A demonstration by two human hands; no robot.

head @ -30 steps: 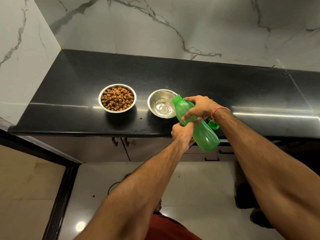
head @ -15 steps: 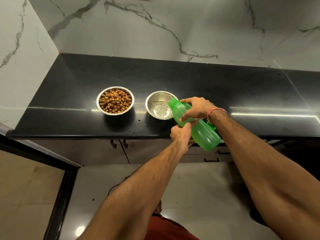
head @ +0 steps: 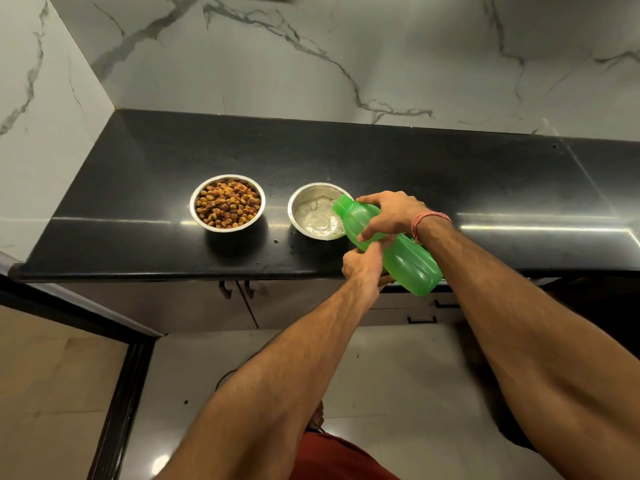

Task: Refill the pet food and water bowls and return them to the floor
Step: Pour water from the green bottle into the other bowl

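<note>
If the green bottle tips further, water could overshoot the water bowl onto the counter, beside the full food bowl. The right hand grips its neck from above; the left hand pinches it underneath.
</note>
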